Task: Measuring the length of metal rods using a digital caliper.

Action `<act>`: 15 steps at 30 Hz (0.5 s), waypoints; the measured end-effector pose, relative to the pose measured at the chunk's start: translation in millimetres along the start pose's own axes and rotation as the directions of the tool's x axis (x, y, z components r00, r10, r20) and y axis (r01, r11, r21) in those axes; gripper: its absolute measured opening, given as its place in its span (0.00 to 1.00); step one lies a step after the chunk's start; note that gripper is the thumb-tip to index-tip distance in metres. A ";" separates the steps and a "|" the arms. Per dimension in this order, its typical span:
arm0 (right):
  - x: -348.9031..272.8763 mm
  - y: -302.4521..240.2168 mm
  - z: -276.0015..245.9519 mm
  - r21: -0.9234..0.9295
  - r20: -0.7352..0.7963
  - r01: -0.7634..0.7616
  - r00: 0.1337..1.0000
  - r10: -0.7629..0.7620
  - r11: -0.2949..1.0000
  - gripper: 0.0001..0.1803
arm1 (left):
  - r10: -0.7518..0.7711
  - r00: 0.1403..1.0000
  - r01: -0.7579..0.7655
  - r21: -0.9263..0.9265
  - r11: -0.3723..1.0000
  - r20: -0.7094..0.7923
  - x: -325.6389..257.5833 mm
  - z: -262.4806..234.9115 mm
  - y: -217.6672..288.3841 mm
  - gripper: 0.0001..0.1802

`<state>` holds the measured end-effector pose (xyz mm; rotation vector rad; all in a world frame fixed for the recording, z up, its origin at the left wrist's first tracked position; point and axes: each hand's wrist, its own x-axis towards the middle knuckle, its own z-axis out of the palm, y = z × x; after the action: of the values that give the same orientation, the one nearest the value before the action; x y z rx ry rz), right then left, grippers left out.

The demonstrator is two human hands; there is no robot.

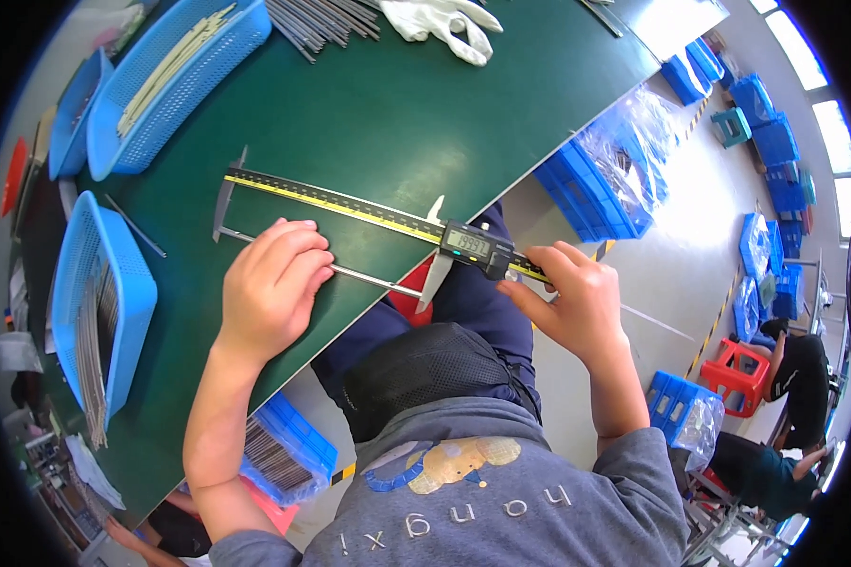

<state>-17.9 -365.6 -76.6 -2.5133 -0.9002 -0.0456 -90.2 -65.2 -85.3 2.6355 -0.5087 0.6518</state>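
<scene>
A thin metal rod (350, 272) is pinned flat on the green table (388, 113) under the left hand (272, 283), fingers closed down on it, likely so it lies steady between the jaws of 1 long digital caliper (378, 215). The caliper's slider end is pinched closed by the right hand (577, 300), just off the table edge. 3 blue baskets (99, 293) of rods are counted; 1 pair of white gloves (444, 24) lies beyond.

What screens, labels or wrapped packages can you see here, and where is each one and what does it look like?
Caliper display: small grey rectangular screen in a black housing, on the sliding jaw at the table edge, by the right hand.
Plastic-wrapped crates: blue, under clear film, on the floor beside the green table.
Bagged blue crate: lower right, near the red stool.
</scene>
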 end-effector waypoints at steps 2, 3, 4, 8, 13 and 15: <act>0.8 1.7 1.3 -0.005 -0.003 0.003 1.000 -0.003 1.000 0.17 | -0.015 1.000 0.015 -0.036 0.999 -0.017 -3.1 3.6 0.2 0.10; 2.8 2.6 2.8 0.010 -0.020 0.009 1.000 -0.009 1.000 0.17 | -0.023 1.000 0.022 -0.025 0.999 -0.016 -2.3 3.4 -0.8 0.10; 2.6 1.8 3.7 0.026 -0.031 0.013 0.999 -0.012 1.000 0.17 | -0.015 1.000 0.014 -0.031 0.999 -0.027 -2.1 2.6 -0.5 0.10; 6.8 -1.4 -2.8 0.021 -0.023 0.044 0.999 -0.044 0.999 0.16 | -0.054 0.997 0.050 -0.074 0.996 -0.050 -4.9 -1.3 -2.4 0.10; -0.7 2.5 -6.3 0.068 -0.030 0.031 0.999 -0.029 0.997 0.15 | -0.055 0.996 0.045 -0.148 0.988 -0.065 0.8 8.8 -0.5 0.07; -0.8 4.2 -6.7 0.074 -0.030 0.032 0.999 -0.030 0.997 0.15 | -0.113 0.992 0.104 -0.152 0.983 -0.051 -1.5 7.4 2.3 0.10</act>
<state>-15.2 -371.9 -72.5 -2.4242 -0.9127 -0.0569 -89.7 -70.0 -91.5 2.4765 -0.3780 0.6308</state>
